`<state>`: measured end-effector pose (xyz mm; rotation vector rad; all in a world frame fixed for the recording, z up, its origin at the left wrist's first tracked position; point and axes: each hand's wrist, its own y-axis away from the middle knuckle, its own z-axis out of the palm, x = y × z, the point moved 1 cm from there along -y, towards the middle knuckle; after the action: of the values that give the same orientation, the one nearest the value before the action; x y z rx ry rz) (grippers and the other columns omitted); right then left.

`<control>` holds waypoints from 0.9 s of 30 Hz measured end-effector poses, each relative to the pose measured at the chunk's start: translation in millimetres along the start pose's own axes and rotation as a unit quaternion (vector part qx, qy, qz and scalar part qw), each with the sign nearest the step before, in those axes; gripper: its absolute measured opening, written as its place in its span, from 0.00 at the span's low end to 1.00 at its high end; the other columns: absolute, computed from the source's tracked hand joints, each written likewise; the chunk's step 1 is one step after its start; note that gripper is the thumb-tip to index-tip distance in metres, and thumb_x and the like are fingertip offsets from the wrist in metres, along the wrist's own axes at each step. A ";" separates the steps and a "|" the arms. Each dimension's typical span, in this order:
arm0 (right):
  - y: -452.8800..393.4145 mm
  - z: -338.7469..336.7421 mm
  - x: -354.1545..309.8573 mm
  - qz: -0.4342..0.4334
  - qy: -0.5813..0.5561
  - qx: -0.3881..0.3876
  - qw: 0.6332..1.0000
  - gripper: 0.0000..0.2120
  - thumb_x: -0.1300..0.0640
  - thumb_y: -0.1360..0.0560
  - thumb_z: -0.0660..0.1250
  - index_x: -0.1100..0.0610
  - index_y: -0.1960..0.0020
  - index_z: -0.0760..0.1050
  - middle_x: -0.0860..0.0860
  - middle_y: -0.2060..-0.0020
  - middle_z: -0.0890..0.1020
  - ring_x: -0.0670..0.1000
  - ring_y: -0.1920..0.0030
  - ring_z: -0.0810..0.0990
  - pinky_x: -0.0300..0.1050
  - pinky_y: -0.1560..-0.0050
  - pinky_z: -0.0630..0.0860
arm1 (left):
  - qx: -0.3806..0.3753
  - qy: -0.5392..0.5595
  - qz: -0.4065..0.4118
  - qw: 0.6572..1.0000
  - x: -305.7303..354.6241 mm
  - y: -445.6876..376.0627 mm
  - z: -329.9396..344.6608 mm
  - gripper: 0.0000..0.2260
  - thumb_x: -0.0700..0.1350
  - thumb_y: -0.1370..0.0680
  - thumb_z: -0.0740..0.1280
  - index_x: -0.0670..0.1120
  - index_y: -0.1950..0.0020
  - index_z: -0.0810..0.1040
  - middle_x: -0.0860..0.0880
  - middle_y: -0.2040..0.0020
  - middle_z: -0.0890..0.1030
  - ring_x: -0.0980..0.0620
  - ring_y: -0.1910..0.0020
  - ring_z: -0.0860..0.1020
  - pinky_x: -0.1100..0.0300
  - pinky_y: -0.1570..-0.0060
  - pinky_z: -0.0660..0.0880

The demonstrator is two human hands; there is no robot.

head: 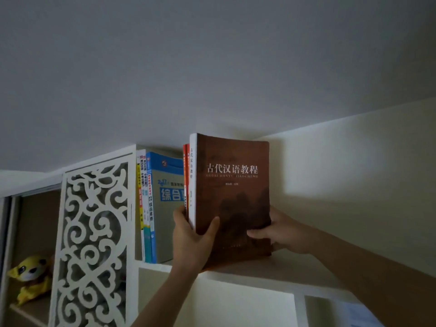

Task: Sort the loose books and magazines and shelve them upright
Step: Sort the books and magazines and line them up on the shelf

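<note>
Brown book upright on top shelf, both hands on it.
Left: blue book leans w/ thin spines, gap between; white fretwork panel, yellow plush toy lower left. Softcover, matte, red spines pressed alongside. Left hand grip clamps bottom spine corner + red ones; right hand grip pinches lower right edge.

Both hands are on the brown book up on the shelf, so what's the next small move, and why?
Probably slide the brown book and the thin orange books left against the blue book. Both hands, left and right, hold them upright, but a gap separates them from the standing row.
</note>
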<state>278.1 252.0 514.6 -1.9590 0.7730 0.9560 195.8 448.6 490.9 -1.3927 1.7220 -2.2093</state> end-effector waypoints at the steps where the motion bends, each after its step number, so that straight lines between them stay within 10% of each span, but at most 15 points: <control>1: -8.4 0.9 -1.5 0.019 -0.014 -0.023 0.999 0.36 0.65 0.31 0.75 0.39 0.33 0.63 0.45 0.41 0.78 0.50 0.45 0.80 0.55 0.49 0.81 | -0.006 -0.006 0.000 1.000 -5.8 -3.5 -1.6 0.29 0.50 0.31 0.76 0.54 0.39 0.61 0.52 0.42 0.75 0.52 0.42 0.76 0.59 0.47 0.74; 17: -125.4 44.7 8.0 -0.024 -0.116 -0.089 0.989 0.41 0.81 0.38 0.70 0.47 0.36 0.71 0.50 0.44 0.83 0.54 0.42 0.80 0.60 0.42 0.77 | 0.125 -0.100 -0.044 0.986 -64.1 -43.9 -7.6 0.40 0.50 0.30 0.76 0.47 0.25 0.56 0.50 0.30 0.67 0.51 0.29 0.64 0.54 0.34 0.67; 23: -137.6 54.8 19.4 -0.103 0.005 0.027 0.994 0.38 0.68 0.40 0.80 0.51 0.35 0.71 0.47 0.41 0.80 0.46 0.40 0.78 0.47 0.38 0.76 | 0.117 -0.145 -0.011 0.982 -71.2 -44.2 -0.6 0.40 0.53 0.26 0.70 0.45 0.23 0.50 0.46 0.26 0.58 0.48 0.25 0.57 0.51 0.28 0.59; 27: -122.2 56.0 2.6 -0.043 0.338 0.118 0.933 0.48 0.50 0.36 0.80 0.57 0.26 0.57 0.59 0.38 0.75 0.59 0.37 0.75 0.50 0.40 0.74 | 0.013 -0.193 0.069 0.979 -76.5 -24.6 -20.2 0.28 0.51 0.19 0.57 0.57 0.24 0.45 0.54 0.26 0.49 0.51 0.26 0.52 0.49 0.28 0.64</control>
<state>355.6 359.2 538.6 -2.0850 1.1060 0.0947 240.9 512.2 462.7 -1.5186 1.5894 -1.7406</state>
